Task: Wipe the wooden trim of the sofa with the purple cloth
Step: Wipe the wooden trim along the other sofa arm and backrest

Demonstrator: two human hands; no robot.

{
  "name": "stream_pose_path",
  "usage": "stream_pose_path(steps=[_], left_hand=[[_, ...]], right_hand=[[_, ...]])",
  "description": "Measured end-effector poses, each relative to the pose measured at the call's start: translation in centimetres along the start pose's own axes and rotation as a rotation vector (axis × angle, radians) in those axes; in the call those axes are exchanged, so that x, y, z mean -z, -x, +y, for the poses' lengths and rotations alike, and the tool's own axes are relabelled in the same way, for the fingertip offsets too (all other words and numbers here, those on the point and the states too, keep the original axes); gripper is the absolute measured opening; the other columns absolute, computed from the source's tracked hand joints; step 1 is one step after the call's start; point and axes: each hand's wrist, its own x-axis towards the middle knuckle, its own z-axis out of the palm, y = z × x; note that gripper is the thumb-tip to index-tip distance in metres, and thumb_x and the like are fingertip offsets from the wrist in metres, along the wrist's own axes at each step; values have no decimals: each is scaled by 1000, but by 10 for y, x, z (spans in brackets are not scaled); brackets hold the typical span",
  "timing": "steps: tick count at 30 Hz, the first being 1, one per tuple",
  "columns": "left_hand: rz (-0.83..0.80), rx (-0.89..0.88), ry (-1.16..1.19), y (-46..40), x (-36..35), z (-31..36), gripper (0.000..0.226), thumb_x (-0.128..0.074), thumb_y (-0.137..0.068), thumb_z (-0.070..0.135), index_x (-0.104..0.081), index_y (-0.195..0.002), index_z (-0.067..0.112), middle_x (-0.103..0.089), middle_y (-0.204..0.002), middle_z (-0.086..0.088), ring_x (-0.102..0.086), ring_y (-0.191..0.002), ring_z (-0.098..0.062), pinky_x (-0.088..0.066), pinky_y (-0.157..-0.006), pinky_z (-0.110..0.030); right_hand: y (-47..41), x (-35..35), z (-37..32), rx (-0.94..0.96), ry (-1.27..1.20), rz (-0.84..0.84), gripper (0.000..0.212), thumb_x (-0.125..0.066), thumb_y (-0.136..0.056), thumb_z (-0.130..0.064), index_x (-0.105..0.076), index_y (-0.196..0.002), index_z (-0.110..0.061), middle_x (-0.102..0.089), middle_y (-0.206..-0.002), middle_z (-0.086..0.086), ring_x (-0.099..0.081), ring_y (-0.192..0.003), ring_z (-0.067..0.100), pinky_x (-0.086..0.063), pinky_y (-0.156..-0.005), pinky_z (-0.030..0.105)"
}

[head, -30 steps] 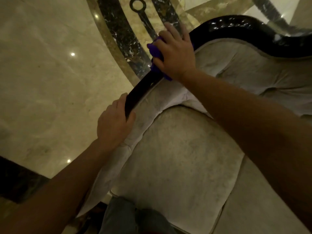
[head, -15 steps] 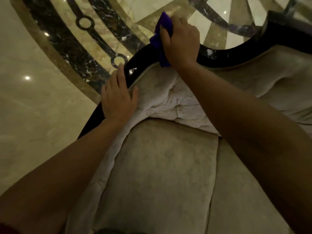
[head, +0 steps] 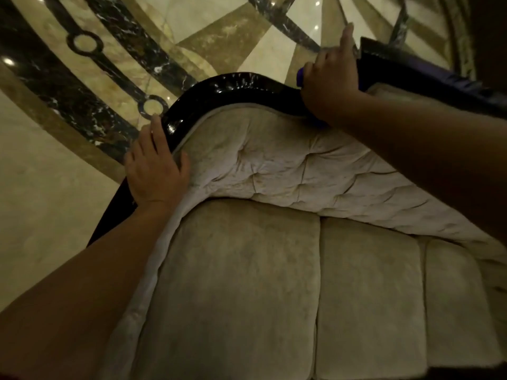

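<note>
The sofa's wooden trim [head: 233, 87] is glossy and dark, curving along the top of the tufted cream backrest [head: 288, 165]. My right hand [head: 330, 80] presses the purple cloth [head: 300, 76] onto the trim at the upper right; only a small purple edge shows beside the fingers, and the index finger points up. My left hand [head: 155, 168] lies flat on the trim's left bend, palm down, fingers together, holding nothing.
Cream seat cushions [head: 233, 283] fill the lower frame. Behind the sofa lies polished marble floor [head: 41, 201] with dark inlaid bands [head: 90, 58]. The trim continues right past my right hand [head: 411, 69].
My right hand has slid the cloth rightward along the trim's top curve. My left hand has moved up the trim's left side. The view has shifted right, showing more backrest.
</note>
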Motion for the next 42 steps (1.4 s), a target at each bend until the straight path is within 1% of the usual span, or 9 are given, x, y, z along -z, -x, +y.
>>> stream_pose_path(steps=[4,12,17,20,25,28,35,40,42], left_hand=[[8,14,10,5,-2,-4,81,-39,-99,53,-9,-164,16,-42,-149,-18,-49,-125,-37,-45,-98,-53],[-13,-15,48,8,0,-7,78,-39,-97,47,-13,-162,12,-41,-149,-20,-50,-124,-40,-44,-98,-54],[-21,-17,32,6,2,-6,78,-41,-97,45,-15,-161,10,-43,-148,-21,-50,-124,-40,-44,-98,-54],[-31,-19,48,8,3,-5,80,-43,-95,44,-14,-161,10,-45,-146,-22,-51,-123,-41,-45,-99,-55],[-41,3,33,6,5,3,82,-46,-91,46,-19,-159,9,-48,-142,-22,-52,-119,-40,-46,-98,-55],[-40,4,22,4,6,3,84,-46,-90,49,-20,-159,9,-48,-142,-20,-51,-119,-37,-46,-97,-53],[-121,38,80,5,20,8,89,-54,-82,44,-22,-158,11,-47,-148,-19,-50,-128,-37,-42,-106,-51],[-168,226,627,12,64,-15,64,-48,-94,25,-36,-155,11,-38,-158,-13,-41,-142,-28,-39,-116,-47],[-233,277,421,49,95,-71,56,-54,-100,25,-43,-151,6,-44,-153,-19,-45,-138,-35,-40,-113,-50]], right_hand=[[3,32,14,58,252,-83,41,-52,-102,-47,-65,-124,-15,-66,-118,17,-56,-125,40,-17,-122,70],[13,17,37,87,111,95,39,-43,-106,-34,-54,-133,-7,-66,-127,21,-61,-123,40,-18,-124,65],[3,-18,22,145,133,170,45,-40,-104,-29,-45,-141,-3,-67,-124,29,-66,-114,42,-43,-111,57],[-2,-33,-1,82,-418,157,46,-51,-102,-25,-44,-143,-4,-63,-120,27,-64,-101,43,-55,-78,50],[-7,-8,-68,-402,-1400,234,55,-63,-93,-29,-50,-145,-17,-62,-135,11,-60,-120,30,-50,-94,41],[-16,29,-101,-572,-1704,333,55,-67,-89,-29,-55,-141,-16,-61,-134,9,-58,-120,25,-53,-99,42],[-11,78,-130,-231,-1652,394,54,-80,-76,-15,-66,-129,-13,-63,-132,10,-59,-118,31,-51,-98,48],[5,119,-172,17,-1473,511,40,-86,-71,-17,-73,-109,-12,-70,-114,9,-63,-108,31,-44,-98,42],[30,144,-220,187,-1411,530,38,-82,-77,-24,-72,-112,-14,-69,-120,8,-61,-118,30,-35,-112,45]])
